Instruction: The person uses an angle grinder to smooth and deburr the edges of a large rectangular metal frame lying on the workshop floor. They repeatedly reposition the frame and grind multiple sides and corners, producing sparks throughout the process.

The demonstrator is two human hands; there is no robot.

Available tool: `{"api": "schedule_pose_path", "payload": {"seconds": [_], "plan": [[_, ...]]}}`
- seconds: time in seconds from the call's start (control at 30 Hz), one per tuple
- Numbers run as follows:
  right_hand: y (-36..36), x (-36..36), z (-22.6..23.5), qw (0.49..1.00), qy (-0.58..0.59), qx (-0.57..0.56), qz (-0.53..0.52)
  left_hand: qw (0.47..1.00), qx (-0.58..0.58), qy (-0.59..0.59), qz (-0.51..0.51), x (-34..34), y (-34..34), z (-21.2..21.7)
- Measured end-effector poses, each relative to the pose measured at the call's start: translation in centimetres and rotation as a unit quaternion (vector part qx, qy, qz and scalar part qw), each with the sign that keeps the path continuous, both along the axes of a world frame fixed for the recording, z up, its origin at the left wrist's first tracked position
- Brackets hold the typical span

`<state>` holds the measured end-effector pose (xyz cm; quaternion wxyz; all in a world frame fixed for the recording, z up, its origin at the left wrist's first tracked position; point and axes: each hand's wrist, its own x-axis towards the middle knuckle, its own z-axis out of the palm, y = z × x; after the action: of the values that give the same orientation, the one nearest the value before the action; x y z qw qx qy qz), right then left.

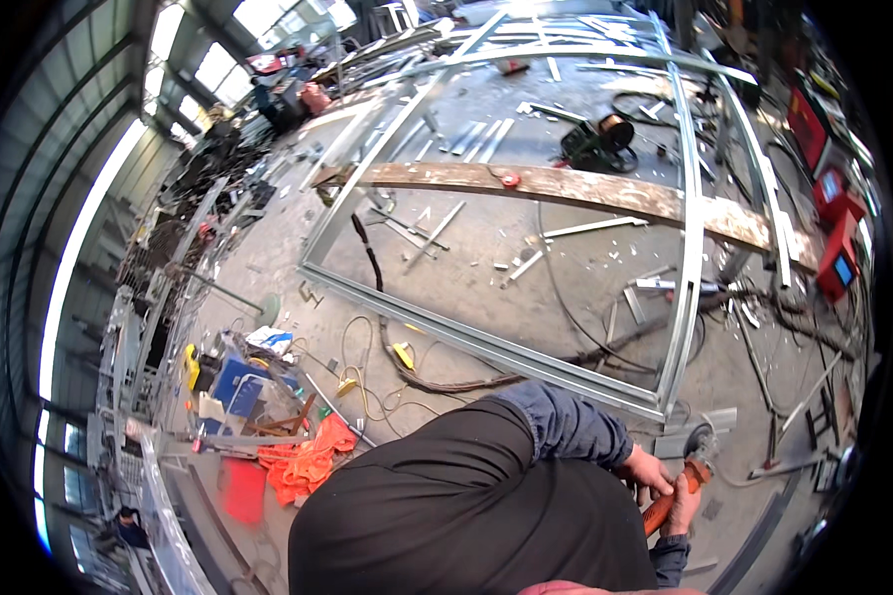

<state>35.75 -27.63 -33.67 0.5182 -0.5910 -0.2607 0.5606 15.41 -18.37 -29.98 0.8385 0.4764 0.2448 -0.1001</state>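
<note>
An orange angle grinder (pixel 698 474) is in both my hands at the lower right, its round disc end (pixel 701 442) pointing away from me. My left hand (pixel 649 470) reaches across and is closed at the grinder's body, its fingertips partly hidden. My right hand (pixel 683 508) wraps round the grinder from the right side. Just beyond the disc lie flat grey metal pieces (pixel 709 421) on the floor. The near corner of a large silver metal frame (pixel 655 402) stands close to the grinder; I cannot tell whether they touch.
A worn wooden plank (pixel 585 188) lies across under the frame, with a small red object (pixel 510 180) on it. Cables (pixel 446 385) cross the floor. Orange cloth (pixel 308 461) and a blue box (pixel 236 385) lie at left. Red machines (pixel 838 253) stand at right; metal offcuts (pixel 437 233) are scattered about.
</note>
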Motion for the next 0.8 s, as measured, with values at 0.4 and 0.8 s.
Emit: {"api": "schedule_pose_path", "payload": {"seconds": [0.4,0.8], "plan": [[8.0,3.7,-3.2,0.935,0.275,-0.033,-0.221,0.916,0.247,0.049,0.313,-12.6,0.6,1.5],[3.9,2.9,-8.8,0.922,0.319,-0.086,-0.204,0.808,0.104,0.186,0.549,-23.2,-11.4,-4.1]]}}
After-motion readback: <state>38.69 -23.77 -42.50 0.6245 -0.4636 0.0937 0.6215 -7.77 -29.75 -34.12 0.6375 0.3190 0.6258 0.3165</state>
